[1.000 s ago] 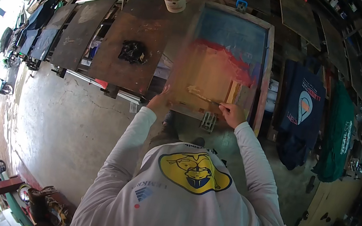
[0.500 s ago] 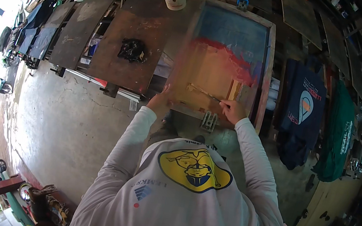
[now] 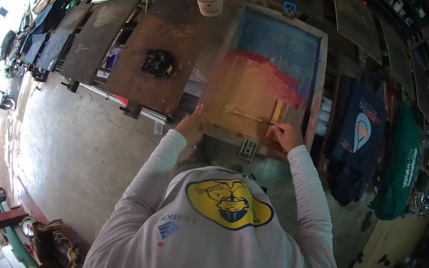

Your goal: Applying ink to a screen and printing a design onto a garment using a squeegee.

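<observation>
A screen-printing frame lies in front of me, its mesh blue at the far end. Red ink crosses the middle, with an orange-yellow area on the near side. My right hand is closed on a thin, ink-smeared stick-like tool, whose pale tip points left over the orange-yellow area. Beside that hand, inside the frame, rests a wooden-edged squeegee-like block. At the frame's near left corner my left hand grips the edge; its fingers are partly hidden. A metal hinge clamp sits at the near edge.
Left of the frame, a brown board bears a crumpled black plastic bag. An ink-stained white bucket stands beyond it. Dark blue printed shirts and a green one hang at right. Concrete floor lies at left.
My right hand has moved slightly right with the tool, which now lies closer to level. My left hand stays at the frame's corner.
</observation>
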The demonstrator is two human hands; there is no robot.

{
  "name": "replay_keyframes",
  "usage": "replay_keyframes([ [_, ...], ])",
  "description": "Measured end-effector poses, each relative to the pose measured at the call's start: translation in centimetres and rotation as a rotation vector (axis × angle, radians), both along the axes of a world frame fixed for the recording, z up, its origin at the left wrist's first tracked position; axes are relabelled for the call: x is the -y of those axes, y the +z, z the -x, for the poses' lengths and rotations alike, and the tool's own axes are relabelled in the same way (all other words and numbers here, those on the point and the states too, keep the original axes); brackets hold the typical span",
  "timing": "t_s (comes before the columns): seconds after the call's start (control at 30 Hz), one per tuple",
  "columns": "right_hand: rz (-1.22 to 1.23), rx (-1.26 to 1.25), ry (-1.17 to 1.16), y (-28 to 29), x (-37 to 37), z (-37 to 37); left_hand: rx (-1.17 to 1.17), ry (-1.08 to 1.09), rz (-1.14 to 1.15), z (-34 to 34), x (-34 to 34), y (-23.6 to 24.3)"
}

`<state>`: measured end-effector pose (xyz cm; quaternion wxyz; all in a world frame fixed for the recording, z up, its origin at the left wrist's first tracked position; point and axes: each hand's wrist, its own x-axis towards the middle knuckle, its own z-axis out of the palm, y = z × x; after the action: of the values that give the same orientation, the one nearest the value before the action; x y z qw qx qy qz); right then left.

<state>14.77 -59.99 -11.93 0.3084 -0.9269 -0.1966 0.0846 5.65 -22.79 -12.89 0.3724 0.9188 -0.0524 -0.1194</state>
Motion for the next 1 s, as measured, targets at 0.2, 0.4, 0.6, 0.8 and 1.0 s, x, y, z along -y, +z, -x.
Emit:
replay_keyframes([
  [0.2, -0.086, 0.099, 0.007, -0.5, -0.4, 0.4, 0.007, -0.058, -0.105, -0.5, 0.4, 0.0],
  [0.4, -0.062, 0.034, -0.020, -1.1, -0.7, 0.8, 0.007, -0.048, -0.125, -0.2, 0.0, 0.0],
  [0.6, -0.054, -0.059, 0.041, -2.4, 0.2, 1.1, -0.242, -0.003, 0.002, -0.5, 0.4, 2.4],
  [0.8, 0.028, -0.195, -0.042, 1.2, 0.6, 0.5, 0.106, 0.080, 0.031, -0.1, 0.3, 0.6],
  [1.0, -0.017, -0.131, 0.084, -0.6, 0.4, 0.8, 0.079, -0.046, -0.135, -0.3, -0.5, -0.1],
])
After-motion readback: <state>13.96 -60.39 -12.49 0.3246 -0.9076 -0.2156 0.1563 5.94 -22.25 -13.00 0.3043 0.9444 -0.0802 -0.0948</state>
